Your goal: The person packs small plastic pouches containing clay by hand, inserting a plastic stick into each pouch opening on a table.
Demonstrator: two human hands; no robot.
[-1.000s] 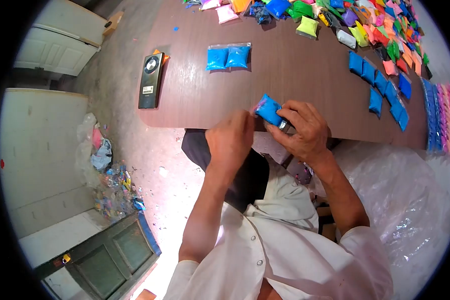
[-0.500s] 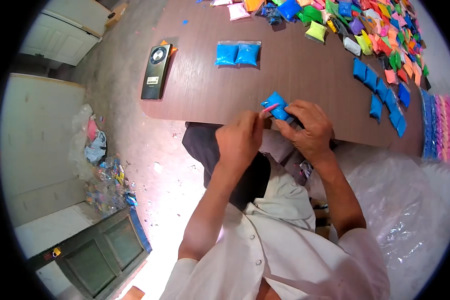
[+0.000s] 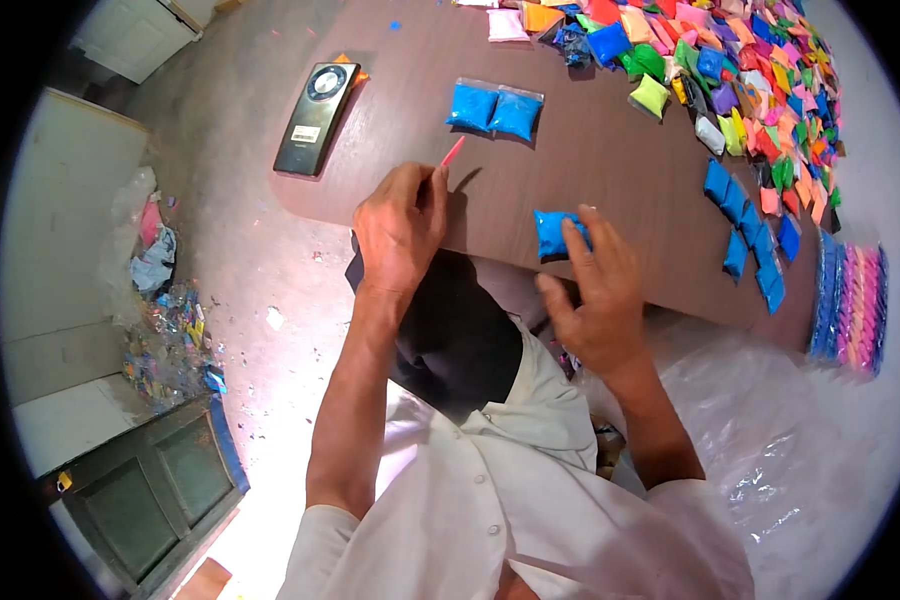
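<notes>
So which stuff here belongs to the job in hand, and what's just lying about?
Likely part of the job:
Blue packet, touched by the right hand
Slim pink stick, in the left hand
Paired blue packets ahead, probably
Colourful packet heap, possibly

Seemingly just lying about:
Phone on the table
Litter on the floor

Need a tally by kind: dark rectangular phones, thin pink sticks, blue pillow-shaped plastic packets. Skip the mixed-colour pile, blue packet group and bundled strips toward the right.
Dark phone: 1
Pink stick, in left hand: 1
Blue packets: 3 (joined pair, plus single packet at right hand)
Total: 5
</notes>
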